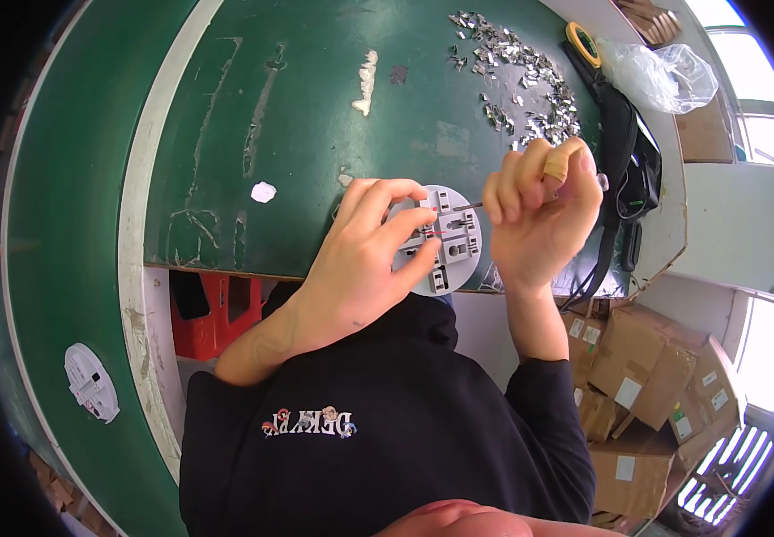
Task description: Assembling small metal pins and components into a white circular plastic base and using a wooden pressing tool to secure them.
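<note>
One round grey plate [464, 252] sits at the near edge of the green table [306, 143]. The left hand [360, 255] curls over its left side; I cannot tell whether its fingertips pinch anything. The right hand [539, 210] grips one thin tool [469, 208]. Far right lie one yellow tape roll [583, 45] and metal clips [548, 100], too many to count.

Grey disc [462, 242] shows compartments — slim tool [469, 207] crosses its rim

The round plate [460, 245] is grey, the surface [315, 134] is green, the little bits [559, 116] are silver, and the shirt [431, 430] is black.
</note>
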Tool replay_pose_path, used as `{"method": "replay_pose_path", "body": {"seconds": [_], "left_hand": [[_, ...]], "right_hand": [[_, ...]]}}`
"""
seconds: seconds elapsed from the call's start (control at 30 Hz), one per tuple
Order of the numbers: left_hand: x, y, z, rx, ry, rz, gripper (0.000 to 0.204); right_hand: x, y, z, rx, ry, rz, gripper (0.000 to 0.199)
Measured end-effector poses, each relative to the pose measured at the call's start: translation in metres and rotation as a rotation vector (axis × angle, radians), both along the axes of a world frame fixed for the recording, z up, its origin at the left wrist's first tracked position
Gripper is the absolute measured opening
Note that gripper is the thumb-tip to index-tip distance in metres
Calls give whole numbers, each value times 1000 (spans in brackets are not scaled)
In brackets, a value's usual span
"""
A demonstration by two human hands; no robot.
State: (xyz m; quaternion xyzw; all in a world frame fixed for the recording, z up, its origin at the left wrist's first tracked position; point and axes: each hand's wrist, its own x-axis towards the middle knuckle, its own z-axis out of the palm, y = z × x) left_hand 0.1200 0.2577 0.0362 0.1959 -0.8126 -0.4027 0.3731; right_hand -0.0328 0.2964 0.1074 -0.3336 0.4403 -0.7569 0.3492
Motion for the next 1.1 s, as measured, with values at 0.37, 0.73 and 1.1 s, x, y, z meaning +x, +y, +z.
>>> {"method": "replay_pose_path", "body": {"seconds": [0.37,0.73,1.1], "left_hand": [[-14,14,6,-305,-146,158,20],[-13,26,3,-394,-149,220,18],[-3,18,5,86,140,114,12]], "right_hand": [[-3,-6,-36,-82,-183,-187,29],[14,0,-52,-359,269,-202,24],[15,0,-53,-552,325,-162,21]]}}
